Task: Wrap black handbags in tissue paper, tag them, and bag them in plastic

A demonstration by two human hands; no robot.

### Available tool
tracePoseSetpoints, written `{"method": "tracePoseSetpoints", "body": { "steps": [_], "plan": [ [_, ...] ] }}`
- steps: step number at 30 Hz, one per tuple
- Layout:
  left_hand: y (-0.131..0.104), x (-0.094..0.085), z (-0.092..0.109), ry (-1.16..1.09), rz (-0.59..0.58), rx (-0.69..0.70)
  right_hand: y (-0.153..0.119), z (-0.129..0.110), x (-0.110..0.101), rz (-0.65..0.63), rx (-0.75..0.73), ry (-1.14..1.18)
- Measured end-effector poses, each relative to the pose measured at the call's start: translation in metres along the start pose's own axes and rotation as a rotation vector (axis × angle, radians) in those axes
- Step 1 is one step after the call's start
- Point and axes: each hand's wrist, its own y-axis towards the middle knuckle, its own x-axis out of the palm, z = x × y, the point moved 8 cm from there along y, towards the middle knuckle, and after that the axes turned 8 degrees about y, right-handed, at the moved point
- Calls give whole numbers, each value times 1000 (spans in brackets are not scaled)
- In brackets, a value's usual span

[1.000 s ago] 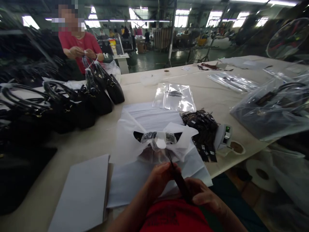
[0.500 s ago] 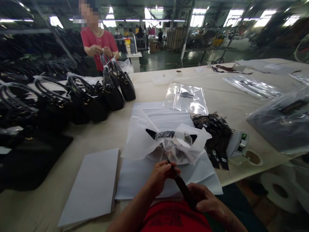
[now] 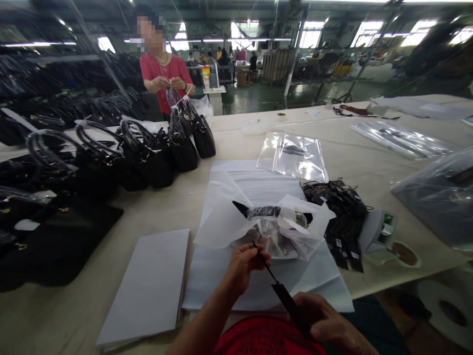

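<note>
My left hand (image 3: pixel 242 266) pinches the thin black string of a black hang tag (image 3: pixel 290 305) near the table's front edge. My right hand (image 3: pixel 325 323) grips the lower end of that tag, just above my red shirt. The string runs up toward a black handbag (image 3: pixel 271 224) wrapped in white tissue paper and clear plastic, which lies right in front of both hands. A pile of black hang tags (image 3: pixel 338 207) sits to the right of the bag.
A stack of white paper sheets (image 3: pixel 148 286) lies front left. Black handbags (image 3: pixel 111 162) crowd the table's left side. Across it a person in a red shirt (image 3: pixel 164 81) handles a bag. Clear plastic bags (image 3: pixel 293 155), a tape dispenser (image 3: pixel 380 231) and a bagged item (image 3: pixel 439 197) lie right.
My view has swung left, so everything shifts right. My hands have drawn apart, and the tag's string is now stretched out between them.
</note>
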Motion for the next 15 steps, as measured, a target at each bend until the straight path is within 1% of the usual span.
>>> {"method": "tracePoseSetpoints", "body": {
  "steps": [6,11,13,15],
  "plan": [
    [-3,-4,1,13,2,3,1,1,-1,48,-13,-42],
    [-4,-11,4,55,65,37,4,6,-3,21,10,-135],
    [-4,-14,7,65,90,69,5,6,-7,16,26,-191],
    [-5,-15,12,68,99,108,8,5,-12,36,47,-308]
  ]
}}
